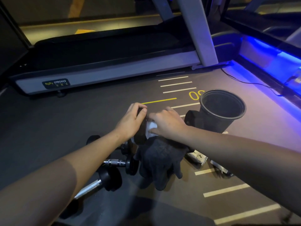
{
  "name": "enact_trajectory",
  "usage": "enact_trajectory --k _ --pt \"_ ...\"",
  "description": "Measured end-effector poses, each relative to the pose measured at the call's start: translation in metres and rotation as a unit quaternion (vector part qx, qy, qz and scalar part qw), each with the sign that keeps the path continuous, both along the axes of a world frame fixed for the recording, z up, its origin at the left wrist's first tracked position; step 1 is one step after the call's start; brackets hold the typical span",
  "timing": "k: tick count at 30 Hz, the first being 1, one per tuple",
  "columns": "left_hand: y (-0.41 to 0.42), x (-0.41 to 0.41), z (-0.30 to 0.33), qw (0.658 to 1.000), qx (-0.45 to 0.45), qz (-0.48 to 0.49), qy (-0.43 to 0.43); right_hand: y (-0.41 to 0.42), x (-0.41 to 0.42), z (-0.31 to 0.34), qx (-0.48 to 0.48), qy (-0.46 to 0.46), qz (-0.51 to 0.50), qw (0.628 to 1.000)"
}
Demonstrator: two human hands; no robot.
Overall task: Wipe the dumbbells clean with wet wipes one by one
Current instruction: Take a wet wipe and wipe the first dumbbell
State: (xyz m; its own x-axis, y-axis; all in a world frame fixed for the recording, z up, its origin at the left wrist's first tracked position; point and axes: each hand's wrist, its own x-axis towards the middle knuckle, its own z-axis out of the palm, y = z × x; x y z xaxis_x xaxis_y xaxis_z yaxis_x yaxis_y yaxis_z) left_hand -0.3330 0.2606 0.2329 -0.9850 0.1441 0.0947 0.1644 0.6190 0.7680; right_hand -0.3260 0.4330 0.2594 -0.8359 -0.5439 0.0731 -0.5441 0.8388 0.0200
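On the gym floor, location: a person works low over dark rubber flooring (pixel 57 128) painted with white rung lines (pixel 175 83) and one yellow line (pixel 160 100).
Floor marking: yellow numeral (pixel 194 95), partly hidden by a black bucket (pixel 221 111) standing upright on the floor.
Room: dim; a treadmill (pixel 104 62) stands just beyond the work area; a blue light strip (pixel 268 51) runs along the right side.
Left hand (pixel 130 123): fingers curled over the top edge of the raised dumbbell (pixel 141 128), gripping its black end plate.
Right hand (pixel 167 123): fingers pressed together, pinching a white wet wipe (pixel 150 128) against the plate face.
Other dumbbells: two (pixel 114 178) (pixel 123 163) lie on the floor below the hands.
Dark gloves (pixel 159 163): hanging beneath the right wrist.
White packet (pixel 197 156): on the floor, right of the gloves.
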Motion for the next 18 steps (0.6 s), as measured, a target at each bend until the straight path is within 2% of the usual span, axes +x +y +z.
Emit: enact_trajectory --k 5,18 --pt "0.000 0.002 0.002 1.000 -0.014 -0.011 -0.005 0.009 0.001 0.002 0.040 0.016 0.023 0.999" --pt "0.004 0.004 0.008 1.000 -0.006 -0.004 -0.017 0.048 0.004 0.007 0.058 -0.018 -0.009 0.998"
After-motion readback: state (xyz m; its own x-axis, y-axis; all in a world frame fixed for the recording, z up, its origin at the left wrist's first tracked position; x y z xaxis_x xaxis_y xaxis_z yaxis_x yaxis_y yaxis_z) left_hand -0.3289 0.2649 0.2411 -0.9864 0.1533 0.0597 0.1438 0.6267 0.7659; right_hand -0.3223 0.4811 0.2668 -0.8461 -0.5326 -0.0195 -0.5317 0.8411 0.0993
